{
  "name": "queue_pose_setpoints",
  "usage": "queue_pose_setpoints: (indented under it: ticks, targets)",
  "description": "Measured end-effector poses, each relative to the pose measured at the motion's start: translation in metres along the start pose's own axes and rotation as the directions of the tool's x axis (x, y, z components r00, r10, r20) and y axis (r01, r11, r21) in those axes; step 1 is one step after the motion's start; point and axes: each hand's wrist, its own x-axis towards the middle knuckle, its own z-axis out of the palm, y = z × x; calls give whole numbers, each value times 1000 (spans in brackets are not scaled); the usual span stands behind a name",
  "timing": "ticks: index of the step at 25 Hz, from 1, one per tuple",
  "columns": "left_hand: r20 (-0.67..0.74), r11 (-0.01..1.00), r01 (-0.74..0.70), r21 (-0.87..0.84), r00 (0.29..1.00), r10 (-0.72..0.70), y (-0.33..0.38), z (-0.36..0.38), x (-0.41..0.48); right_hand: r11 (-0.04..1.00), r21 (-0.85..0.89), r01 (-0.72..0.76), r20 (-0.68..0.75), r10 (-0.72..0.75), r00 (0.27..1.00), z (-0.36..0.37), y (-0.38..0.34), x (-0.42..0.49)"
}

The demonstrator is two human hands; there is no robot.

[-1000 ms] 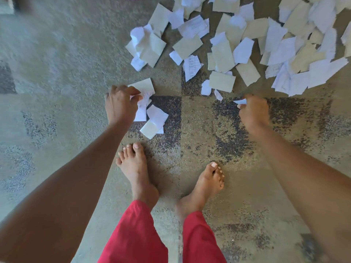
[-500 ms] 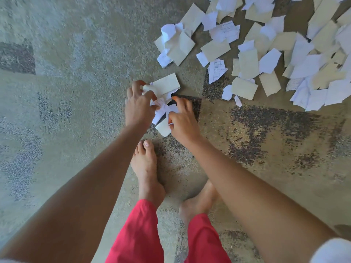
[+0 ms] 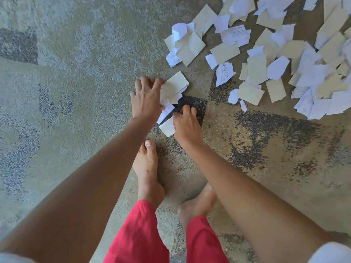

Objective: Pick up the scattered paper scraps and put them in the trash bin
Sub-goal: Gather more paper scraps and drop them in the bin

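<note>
Paper scraps (image 3: 174, 88), torn flat rectangles, gripped by left hand (image 3: 146, 99); speckled carpet (image 3: 76, 92).

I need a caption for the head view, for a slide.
Barefoot cleanup: left hand and right hand gather nearby paper scraps from the carpet; a larger pile lies beyond.

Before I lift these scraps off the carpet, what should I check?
1. Left hand grips the tan scrap: ok.
2. Right hand holds the small scrap: cannot tell, it touches the scrap's edge.
3. White scraps between the hands gathered: cannot tell, partly hidden under the left hand.
4. Trash bin in sight: not ok, none in view.
5. Carpet cleared: not ok, a big pile lies to the upper right.
</note>
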Motion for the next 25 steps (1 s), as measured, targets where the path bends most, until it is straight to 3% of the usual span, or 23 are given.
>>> queue_pose_setpoints:
  ticks: [9,15,19,25]
  targets:
    - [115,996,-50,76,992,41,3,-9,7,996,70,-47,-29,49,998,4,-1,-4]
    - [183,996,52,-76,982,-38,5,-19,7,985,167,31,20,-34,999,-1,11,-1]
    - [259,973,135,-185,962,-84,2,-29,6,969,248,-11,36,2,999,-11,23,-8]
    - [243,918,226,-326,958,-149,3,-63,-3,910,407,-80,-72,119,990,-54,42,-21]
